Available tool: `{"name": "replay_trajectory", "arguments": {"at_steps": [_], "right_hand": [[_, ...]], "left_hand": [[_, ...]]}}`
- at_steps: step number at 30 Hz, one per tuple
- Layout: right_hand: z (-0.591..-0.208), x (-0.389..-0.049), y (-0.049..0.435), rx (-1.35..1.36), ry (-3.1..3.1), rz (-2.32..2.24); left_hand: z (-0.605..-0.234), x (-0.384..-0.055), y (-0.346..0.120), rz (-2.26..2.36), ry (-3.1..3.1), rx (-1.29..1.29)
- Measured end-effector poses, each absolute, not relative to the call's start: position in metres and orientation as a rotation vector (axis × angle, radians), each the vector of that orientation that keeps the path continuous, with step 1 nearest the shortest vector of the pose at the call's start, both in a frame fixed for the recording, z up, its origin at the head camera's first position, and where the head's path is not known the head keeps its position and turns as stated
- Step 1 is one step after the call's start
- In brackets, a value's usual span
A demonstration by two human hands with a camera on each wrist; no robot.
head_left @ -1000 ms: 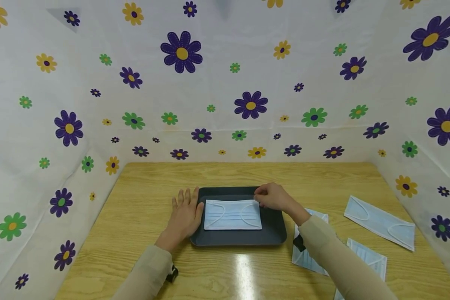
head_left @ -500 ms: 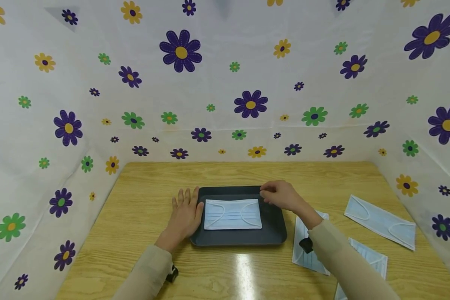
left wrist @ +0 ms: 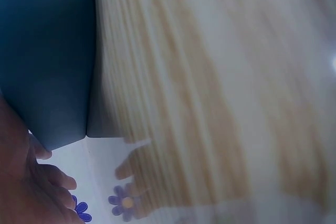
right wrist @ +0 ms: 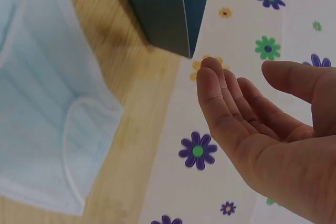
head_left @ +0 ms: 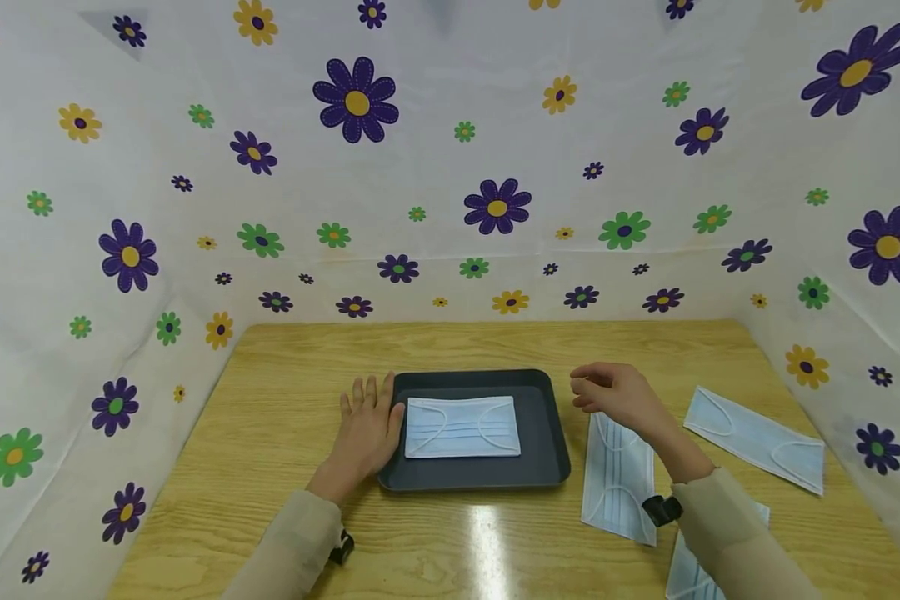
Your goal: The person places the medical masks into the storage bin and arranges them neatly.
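A pale blue face mask [head_left: 462,427] with white ear loops lies flat in the dark grey tray [head_left: 472,477], left of its middle. My left hand [head_left: 363,433] rests along the tray's left rim, fingers straight and spread. In the left wrist view its fingers [left wrist: 55,184] show beside the tray's end wall [left wrist: 47,61]. My right hand [head_left: 618,396] is off the tray's right side, above the table, holding nothing. Its fingers bend loosely with the thumb apart, as the right wrist view shows [right wrist: 273,124]. Below it lies another face mask [head_left: 617,479], its top edge partly covered by the hand.
Farther right on the wooden table [head_left: 307,354] lies a slanted mask [head_left: 755,439]. One more mask [head_left: 693,575] is at the lower right, largely hidden by the right sleeve [head_left: 735,533]. A white flowered cloth [head_left: 420,167] encloses the table at the back and sides.
My right hand has let go at the mask's upper right corner and moved right, out past the tray's rim. The mask and my left hand have stayed in place.
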State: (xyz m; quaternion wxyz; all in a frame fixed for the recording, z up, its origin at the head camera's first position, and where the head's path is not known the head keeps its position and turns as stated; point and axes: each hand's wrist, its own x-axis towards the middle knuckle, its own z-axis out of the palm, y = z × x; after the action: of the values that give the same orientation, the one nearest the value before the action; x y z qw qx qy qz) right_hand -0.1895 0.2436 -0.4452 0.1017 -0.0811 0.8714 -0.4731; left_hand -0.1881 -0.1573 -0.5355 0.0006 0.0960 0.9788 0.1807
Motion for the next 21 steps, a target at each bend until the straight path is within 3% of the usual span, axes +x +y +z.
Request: {"name": "replay_trajectory", "arguments": {"at_steps": [21], "right_hand": [[-0.470, -0.146, 0.312, 0.086, 2.496, -1.370]], "left_hand": [[-0.536, -0.187, -0.159, 0.579, 3.081, 0.308]]}}
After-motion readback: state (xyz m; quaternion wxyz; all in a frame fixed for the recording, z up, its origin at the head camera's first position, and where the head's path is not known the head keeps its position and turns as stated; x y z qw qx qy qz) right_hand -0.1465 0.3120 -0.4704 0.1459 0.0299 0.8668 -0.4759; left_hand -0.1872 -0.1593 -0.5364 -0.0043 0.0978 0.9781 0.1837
